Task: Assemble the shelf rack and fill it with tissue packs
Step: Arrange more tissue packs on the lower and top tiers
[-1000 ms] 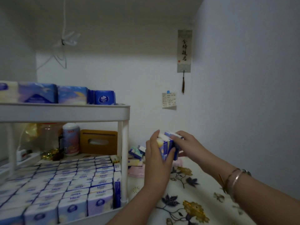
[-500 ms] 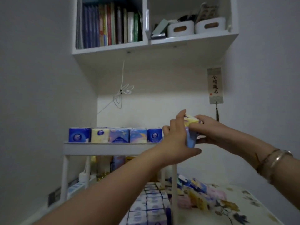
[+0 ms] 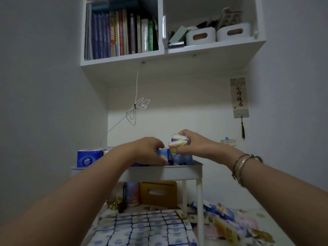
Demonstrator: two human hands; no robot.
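The white shelf rack (image 3: 159, 173) stands on the table; its lower tier is packed with rows of tissue packs (image 3: 142, 228). A row of blue packs (image 3: 87, 158) stands on the top tier. My left hand (image 3: 150, 150) reaches into the top tier with fingers curled down around a blue pack (image 3: 163, 155) standing there. My right hand (image 3: 191, 142) grips a small stack of tissue packs (image 3: 178, 142) just above the tier's right end, over a pack (image 3: 182, 159) standing in the tray.
Loose tissue packs (image 3: 223, 221) lie heaped on the floral tablecloth right of the rack. A brown tissue box (image 3: 158, 193) and a canister (image 3: 131, 193) stand behind the lower tier. A wall shelf with books (image 3: 120, 34) hangs overhead, and a cord (image 3: 136, 96) dangles from it.
Both hands rose from table height with the packs to the rack's top tier. My left hand let go of the stack and dropped into the tray; the view tilted upward.
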